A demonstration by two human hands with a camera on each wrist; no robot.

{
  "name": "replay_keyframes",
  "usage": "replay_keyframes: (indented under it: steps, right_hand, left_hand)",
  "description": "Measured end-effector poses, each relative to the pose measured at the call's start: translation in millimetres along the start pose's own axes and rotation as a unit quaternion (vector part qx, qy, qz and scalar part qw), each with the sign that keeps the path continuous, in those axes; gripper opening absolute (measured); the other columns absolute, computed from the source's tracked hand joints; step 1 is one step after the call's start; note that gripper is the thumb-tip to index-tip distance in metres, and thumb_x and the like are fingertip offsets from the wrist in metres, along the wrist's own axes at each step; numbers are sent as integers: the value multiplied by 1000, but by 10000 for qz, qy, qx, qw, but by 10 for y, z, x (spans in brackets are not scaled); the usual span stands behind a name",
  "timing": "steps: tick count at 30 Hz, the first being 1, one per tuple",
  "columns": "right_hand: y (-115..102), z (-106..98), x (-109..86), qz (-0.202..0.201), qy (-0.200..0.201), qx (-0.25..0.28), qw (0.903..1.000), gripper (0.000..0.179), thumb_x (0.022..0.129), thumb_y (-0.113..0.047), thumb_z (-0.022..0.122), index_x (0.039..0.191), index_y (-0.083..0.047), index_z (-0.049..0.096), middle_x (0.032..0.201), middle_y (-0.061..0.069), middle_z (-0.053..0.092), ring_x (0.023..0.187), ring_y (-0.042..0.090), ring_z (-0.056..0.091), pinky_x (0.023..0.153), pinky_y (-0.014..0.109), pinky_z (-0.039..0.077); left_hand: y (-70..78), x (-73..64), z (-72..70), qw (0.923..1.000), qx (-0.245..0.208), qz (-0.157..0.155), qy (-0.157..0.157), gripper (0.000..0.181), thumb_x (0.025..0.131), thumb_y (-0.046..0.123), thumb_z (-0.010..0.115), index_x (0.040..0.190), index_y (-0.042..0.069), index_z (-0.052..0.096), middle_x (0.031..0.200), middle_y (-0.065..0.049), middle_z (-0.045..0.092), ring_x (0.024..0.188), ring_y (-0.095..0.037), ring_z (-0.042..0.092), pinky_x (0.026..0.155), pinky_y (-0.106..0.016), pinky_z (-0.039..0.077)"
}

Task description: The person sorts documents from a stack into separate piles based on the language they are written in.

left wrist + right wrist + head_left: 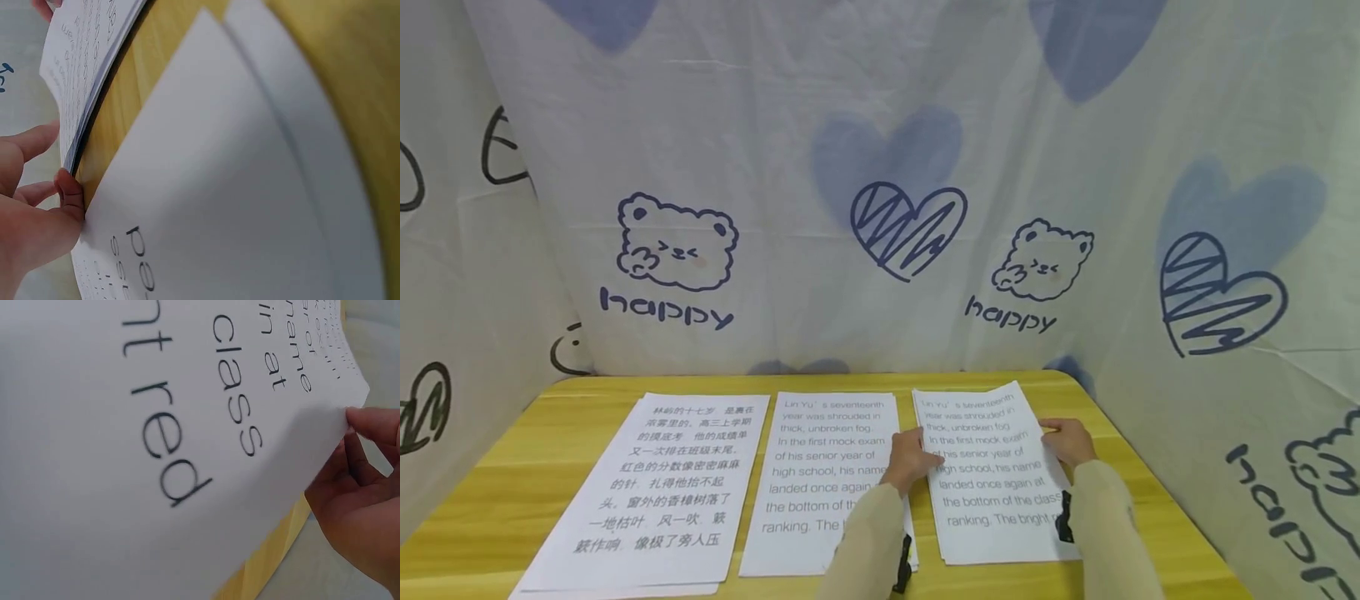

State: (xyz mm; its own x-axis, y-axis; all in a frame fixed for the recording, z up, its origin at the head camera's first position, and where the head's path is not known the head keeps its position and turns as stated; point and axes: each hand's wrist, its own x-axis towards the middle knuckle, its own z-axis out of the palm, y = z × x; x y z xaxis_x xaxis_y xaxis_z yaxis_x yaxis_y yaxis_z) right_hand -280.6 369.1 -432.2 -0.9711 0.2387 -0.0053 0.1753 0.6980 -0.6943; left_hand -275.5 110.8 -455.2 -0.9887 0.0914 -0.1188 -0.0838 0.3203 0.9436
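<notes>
Three piles of printed sheets lie side by side. The right-hand stack of paper (985, 492), with English text, has my hands at its two long sides. My left hand (912, 460) grips its left edge, thumb over the page. On the opposite edge my right hand (1070, 442) pinches the paper, thumb on top and fingers curled beneath, as the right wrist view shows. That side of the paper (269, 481) is bowed up off the table. Beside my left forearm lies the middle stack (820, 483), also in English, partly covered by the sleeve.
On the left lies a stack of sheets with Chinese text (662, 492), its lower sheets slightly offset. The yellow wood-grain table (497, 492) is bordered at the back and sides by a white cloth (790, 250) printed with hearts and bears.
</notes>
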Motion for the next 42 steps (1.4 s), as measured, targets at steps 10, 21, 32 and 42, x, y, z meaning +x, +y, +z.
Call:
replay_keyframes:
  steps: [10,21,32,42]
  right_hand:
    - [-58,99,-44,462,-534,-433,9966,64,91,-17,59,140,16,33,139,37,37,126,53,35,104,60,29]
    - [-215,205,2,16,-357,-409,9985,63,92,-22,59,141,10,38,140,34,38,128,51,33,104,62,29]
    - [-709,474,-149,-1350,-636,-530,9874,53,93,-16,61,139,7,45,139,27,45,131,45,37,108,56,28]
    - [-950,704,-333,-1421,-624,-197,9877,46,92,-17,66,134,-1,55,121,15,60,110,31,57,94,47,46]
  left_hand:
    - [55,-32,-25,9985,536,-142,20,84,74,10,81,145,-3,37,134,-34,34,121,-45,42,102,-53,38]
    - [67,1,-125,9991,-121,380,-140,81,81,31,79,141,-7,41,142,-32,34,130,-43,36,106,-49,35]
    - [144,6,-499,9888,738,677,-1105,74,81,43,74,140,4,50,124,-12,58,111,-28,53,96,-45,43]
    - [-210,12,-1192,9902,610,667,-1065,76,84,43,72,144,4,45,130,-14,55,123,-35,47,102,-50,37]
